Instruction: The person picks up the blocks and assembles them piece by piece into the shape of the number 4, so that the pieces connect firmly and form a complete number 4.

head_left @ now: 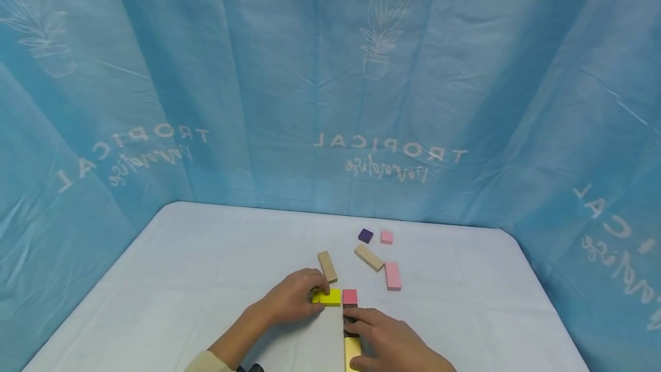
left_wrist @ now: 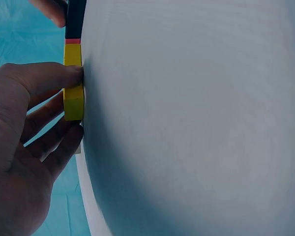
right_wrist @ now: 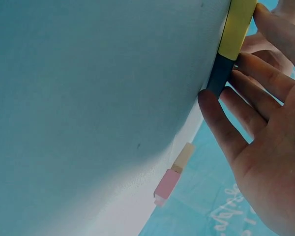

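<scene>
Head view | left hand (head_left: pixel 296 298) pinches yellow block (head_left: pixel 333 297), just beside red block (head_left: pixel 349 296) | right hand (head_left: pixel 389 338) — fingers loosely spread, touching dark block (right_wrist: pixel 219 76), thumb at pale-yellow block (head_left: pixel 353 350) — clasps nothing | advice: level pinch, light right-hand pressure, edges square.

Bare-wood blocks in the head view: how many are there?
2 in view: one bare-wood block lies just beyond the left hand; the second bare-wood block lies farther right, by the long pink block. More could be hidden.
</scene>
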`<state>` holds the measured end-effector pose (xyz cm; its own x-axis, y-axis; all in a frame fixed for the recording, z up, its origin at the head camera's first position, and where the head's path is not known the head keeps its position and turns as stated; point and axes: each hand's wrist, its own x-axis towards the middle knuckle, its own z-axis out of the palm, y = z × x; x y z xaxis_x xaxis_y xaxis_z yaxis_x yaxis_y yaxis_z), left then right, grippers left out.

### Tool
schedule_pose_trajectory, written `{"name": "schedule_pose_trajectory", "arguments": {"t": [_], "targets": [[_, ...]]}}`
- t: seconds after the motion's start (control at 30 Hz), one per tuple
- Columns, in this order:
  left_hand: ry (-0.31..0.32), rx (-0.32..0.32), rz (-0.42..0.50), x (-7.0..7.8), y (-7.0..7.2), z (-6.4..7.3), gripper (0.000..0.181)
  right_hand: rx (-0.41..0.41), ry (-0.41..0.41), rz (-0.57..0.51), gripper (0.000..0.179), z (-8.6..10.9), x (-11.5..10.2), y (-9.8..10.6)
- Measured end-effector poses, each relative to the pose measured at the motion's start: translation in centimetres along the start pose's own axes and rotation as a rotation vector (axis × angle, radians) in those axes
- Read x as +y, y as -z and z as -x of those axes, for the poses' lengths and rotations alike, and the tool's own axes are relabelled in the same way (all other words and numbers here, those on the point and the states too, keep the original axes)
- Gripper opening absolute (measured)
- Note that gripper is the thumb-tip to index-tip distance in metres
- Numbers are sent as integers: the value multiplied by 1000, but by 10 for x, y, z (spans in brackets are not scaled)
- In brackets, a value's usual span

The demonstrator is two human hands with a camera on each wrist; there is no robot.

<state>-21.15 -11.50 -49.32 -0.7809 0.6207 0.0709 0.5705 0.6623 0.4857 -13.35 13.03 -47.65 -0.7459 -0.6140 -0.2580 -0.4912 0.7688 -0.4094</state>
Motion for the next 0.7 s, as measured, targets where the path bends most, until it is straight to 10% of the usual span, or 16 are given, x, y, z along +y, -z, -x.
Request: {"name": "schedule_pose_trajectory", "arguments": {"t": [0.7], "targets": [[13,4,-54,11,-2,2,27,8,3,10,60,1,-1,0]]}}
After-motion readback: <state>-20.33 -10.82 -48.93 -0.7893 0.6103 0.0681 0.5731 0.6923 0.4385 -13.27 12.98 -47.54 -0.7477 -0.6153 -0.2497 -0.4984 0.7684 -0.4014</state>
